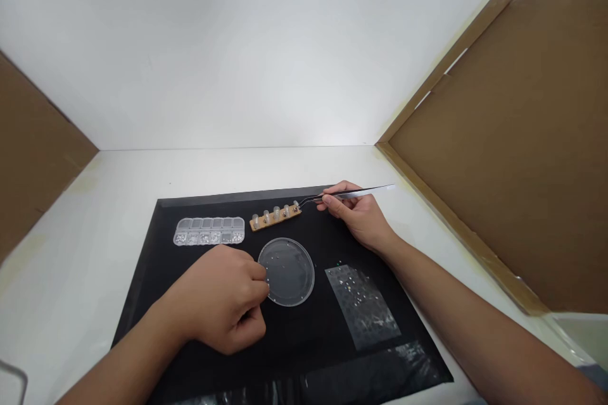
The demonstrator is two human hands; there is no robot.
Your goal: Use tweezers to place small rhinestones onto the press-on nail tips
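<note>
My right hand [357,215] is closed around long metal tweezers [354,193], whose bent tips reach the right end of a small wooden strip [275,218] carrying several clear nail tips. My left hand [223,300] rests curled on a black mat [142,278], its fingers touching the left rim of a clear round dish [287,271] that has a few tiny stones in it. Whether those fingers hold anything is hidden.
A clear compartment box [209,231] of small stones lies at the mat's back left. A clear sheet [363,305] dotted with small stones lies to the right of the dish. Brown board walls [513,158] stand at right and left of the white table [71,266].
</note>
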